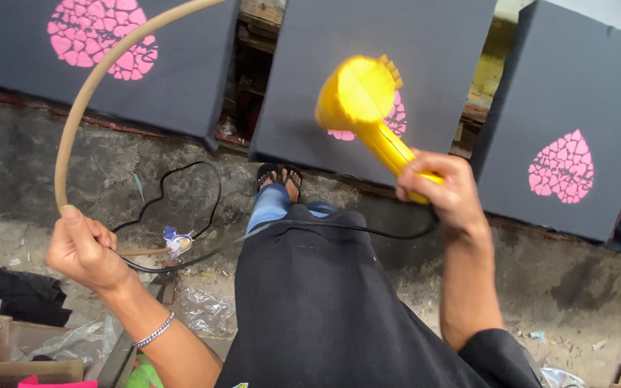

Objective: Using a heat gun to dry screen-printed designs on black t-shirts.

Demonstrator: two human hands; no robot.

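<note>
Head view: the left hand (pixel 86 250) has its fingers curled tight around the lower end of a bent cane rod (pixel 89 90), which arcs up and over from the thumb. The right hand (pixel 445 188) is clenched on the handle of a yellow heat gun (pixel 363 100), its nozzle beyond the knuckles toward a dark canvas with a pink heart (pixel 411 43); its black cord (pixel 310 228) trails below the fingers

Three panels (pixel 375 79) leaned side by side at twelve o'clock. A cord (pixel 181 215) lay on the ground at ten, a cloth (pixel 16 291) at nine.
</note>
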